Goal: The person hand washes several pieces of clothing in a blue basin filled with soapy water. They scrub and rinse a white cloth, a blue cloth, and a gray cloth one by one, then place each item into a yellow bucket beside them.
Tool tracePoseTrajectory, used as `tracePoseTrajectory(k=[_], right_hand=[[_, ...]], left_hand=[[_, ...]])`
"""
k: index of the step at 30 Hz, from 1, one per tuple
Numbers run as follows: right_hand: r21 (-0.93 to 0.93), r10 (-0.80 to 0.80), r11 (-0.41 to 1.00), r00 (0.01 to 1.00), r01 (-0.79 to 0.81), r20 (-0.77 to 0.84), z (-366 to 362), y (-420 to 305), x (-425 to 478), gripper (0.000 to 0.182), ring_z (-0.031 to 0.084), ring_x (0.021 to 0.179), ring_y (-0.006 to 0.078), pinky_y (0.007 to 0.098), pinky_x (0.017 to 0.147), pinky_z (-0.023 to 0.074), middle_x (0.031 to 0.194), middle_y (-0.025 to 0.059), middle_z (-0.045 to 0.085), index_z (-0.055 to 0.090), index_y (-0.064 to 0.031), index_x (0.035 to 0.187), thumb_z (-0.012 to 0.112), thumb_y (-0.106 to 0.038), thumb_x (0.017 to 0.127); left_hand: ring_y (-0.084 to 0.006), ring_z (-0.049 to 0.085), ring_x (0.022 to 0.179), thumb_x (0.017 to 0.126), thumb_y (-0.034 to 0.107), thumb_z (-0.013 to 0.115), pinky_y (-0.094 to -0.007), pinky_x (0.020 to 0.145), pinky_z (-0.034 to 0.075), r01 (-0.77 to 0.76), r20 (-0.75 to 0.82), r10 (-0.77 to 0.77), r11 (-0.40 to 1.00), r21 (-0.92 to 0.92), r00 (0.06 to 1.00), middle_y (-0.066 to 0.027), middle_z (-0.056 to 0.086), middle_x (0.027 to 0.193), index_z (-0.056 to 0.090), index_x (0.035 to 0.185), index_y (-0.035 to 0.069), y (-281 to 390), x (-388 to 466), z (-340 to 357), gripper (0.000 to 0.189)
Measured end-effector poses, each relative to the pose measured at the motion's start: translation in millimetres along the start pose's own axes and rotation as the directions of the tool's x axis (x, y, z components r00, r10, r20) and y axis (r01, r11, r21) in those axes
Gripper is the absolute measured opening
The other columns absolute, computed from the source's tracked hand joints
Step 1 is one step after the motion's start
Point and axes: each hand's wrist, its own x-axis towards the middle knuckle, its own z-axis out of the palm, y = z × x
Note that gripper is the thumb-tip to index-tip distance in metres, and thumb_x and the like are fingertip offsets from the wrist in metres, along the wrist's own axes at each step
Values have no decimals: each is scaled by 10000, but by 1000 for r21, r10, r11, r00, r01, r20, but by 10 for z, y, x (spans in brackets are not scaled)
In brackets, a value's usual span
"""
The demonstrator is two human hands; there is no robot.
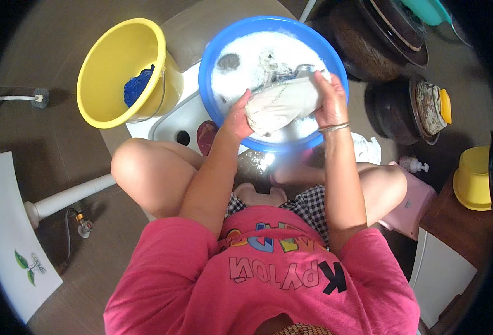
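Note:
A wet, pale cloth (286, 102) is stretched between my hands above a round blue plastic basin (206, 90). My left hand (239, 117) grips its left end, thumb on top. At the right end, my right hand (331, 98) holds it near the basin's rim, with a bangle on that wrist. White suds (250, 46) fill the basin, and patterned fabric (275, 69) shows through them just beyond the cloth. The fingers under the cloth are mostly hidden.
A yellow bucket (99, 119) with blue cloth (138, 86) inside stands left of the basin. Below them lies a white squat toilet pan (166, 121) with a dark red slipper (207, 136). Dark pots (391, 111), a pump bottle (412, 164) and a yellow tub (474, 180) are at right.

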Motion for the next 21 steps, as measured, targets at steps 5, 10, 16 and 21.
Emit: tracePoseTrajectory(k=[5,10,16,21], right_hand=[[-166,-66,980,971,106,230,248,-505,-94,170,578,696,94,225,644,464,807,15,618,559,-58,874,689,-71,765],[-375,89,919,860,123,502,485,-888,-266,180,530,669,42,182,608,420,774,-23,593,569,-66,852,714,-108,753],[-412,76,889,822,201,565,607,-1182,-357,175,530,656,34,173,599,423,744,-31,590,572,-79,842,717,-130,760],[-528,-1,810,901,255,433,497,-1301,-275,219,565,682,53,203,615,466,748,-3,603,553,-59,856,725,-156,762]], left_hand=[[-260,563,1059,812,240,641,-407,873,472,596,-611,-113,414,688,784,-182,591,1077,501,1149,3,57,-119,-172,436],[-291,567,1044,690,159,721,-372,903,439,347,-81,596,-346,872,799,-157,602,1080,474,1213,34,93,95,265,592],[-145,565,954,796,27,593,-279,864,430,-313,246,210,402,861,946,-70,614,1041,547,1161,25,95,88,1216,368],[-89,570,860,867,30,475,-252,786,460,-424,317,331,328,844,889,-32,631,944,610,1025,-13,328,39,1225,212]])
